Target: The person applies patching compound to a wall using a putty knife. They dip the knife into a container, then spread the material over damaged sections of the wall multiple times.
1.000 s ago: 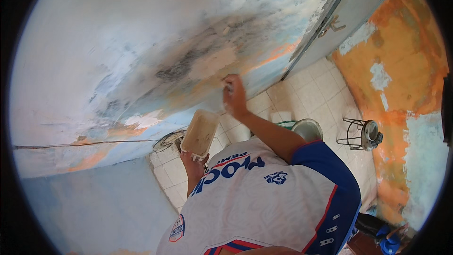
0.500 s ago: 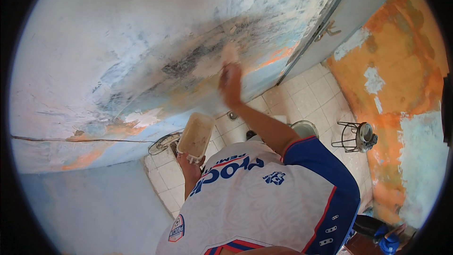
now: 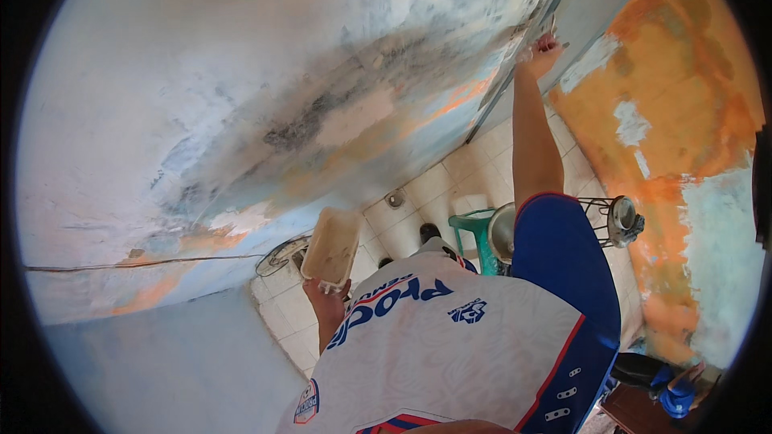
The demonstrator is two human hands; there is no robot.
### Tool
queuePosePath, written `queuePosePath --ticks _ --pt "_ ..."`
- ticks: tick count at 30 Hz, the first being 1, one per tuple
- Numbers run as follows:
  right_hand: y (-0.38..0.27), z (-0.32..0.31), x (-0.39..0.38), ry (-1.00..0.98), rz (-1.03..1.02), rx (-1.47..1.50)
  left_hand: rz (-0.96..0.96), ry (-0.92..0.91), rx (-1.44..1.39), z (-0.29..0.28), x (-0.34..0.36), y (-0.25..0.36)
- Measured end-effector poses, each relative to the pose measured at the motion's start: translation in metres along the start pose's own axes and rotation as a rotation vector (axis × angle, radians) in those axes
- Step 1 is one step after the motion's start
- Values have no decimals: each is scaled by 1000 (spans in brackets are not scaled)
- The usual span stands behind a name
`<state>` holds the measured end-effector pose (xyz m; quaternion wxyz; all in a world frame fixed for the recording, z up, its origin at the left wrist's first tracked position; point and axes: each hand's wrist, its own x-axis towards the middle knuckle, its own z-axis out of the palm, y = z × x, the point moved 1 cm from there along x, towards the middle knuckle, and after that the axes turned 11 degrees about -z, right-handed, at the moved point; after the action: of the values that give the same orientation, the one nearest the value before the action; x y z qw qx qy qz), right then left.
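Note:
My left hand (image 3: 325, 289) grips the near end of a rectangular cream plastic tub (image 3: 334, 243), tilted so its inside shows, with some pale residue in it. My right arm is stretched far out to the right. At its end, my right hand (image 3: 541, 56), fingers curled, is beside the edge of the grey door (image 3: 515, 100), close to where the handle sits. Something pale shows at the fingers, too small and blurred to name. The patchy wall (image 3: 354, 116), with grey, white and orange areas, rises in front of me.
A green plastic stool (image 3: 469, 233) and a round metal basin (image 3: 503, 233) stand to my right. Beyond is a black metal stand (image 3: 595, 217). A fan (image 3: 281, 257) lies by the wall foot, near a cable (image 3: 145, 264). Another person's blue clothing (image 3: 678, 396) shows at lower right.
My right hand has moved from the middle of the wall, far right to the door edge. The tub has dropped slightly nearer me. More of the green stool shows.

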<state>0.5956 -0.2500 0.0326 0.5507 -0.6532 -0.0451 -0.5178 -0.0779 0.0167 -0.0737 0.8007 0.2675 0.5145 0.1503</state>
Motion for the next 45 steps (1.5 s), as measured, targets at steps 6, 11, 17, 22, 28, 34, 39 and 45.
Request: queuePosePath --ticks 6,11,17,22,28,34,39,45 --pt "-144 12 -103 -310 -68 -26 -186 -13 -211 -27 15 -10" --pt "-276 -33 -255 -647 99 361 -274 -85 -242 -31 25 -5" --pt "-295 -66 -273 -795 564 504 -169 -65 -70 -22 28 0" --pt "-160 -37 -91 -202 26 92 -42 -118 8 -1 17 -2" --pt "-102 -14 74 22 -125 125 -143 -62 -99 10 14 -7" --pt "-89 5 63 -137 -77 91 -20 -107 34 17 28 -12" --pt "-157 -1 -42 -321 -224 -11 -130 -173 -46 67 12 -2" --pt "-191 -34 -36 -353 -15 222 -104 -68 -122 86 30 -29"
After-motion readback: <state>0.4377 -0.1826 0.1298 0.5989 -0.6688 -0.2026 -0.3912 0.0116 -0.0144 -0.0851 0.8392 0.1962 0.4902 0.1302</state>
